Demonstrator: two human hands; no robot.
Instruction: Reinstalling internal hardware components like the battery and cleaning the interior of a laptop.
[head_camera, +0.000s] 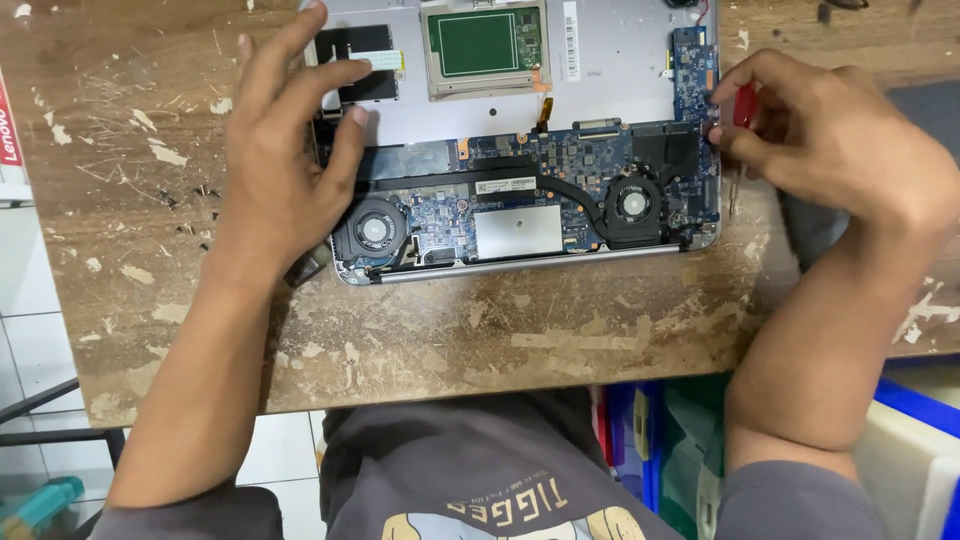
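Note:
An opened silver laptop base (600, 60) lies on a worn wooden table (480, 330), its blue motherboard (560, 160), two round fans (372, 230) and a green touchpad board (480, 42) exposed. My left hand (285, 150) rests flat on the laptop's left edge, fingers spread, holding nothing. My right hand (830, 135) is at the laptop's right edge, fingers closed on a red-handled screwdriver (744, 105) whose shaft points down beside the case.
Several tiny dark screws (195, 205) lie on the table left of my left hand. Blue and white plastic bins (900, 440) stand under the table at the right. White floor tiles (30, 340) show at the left.

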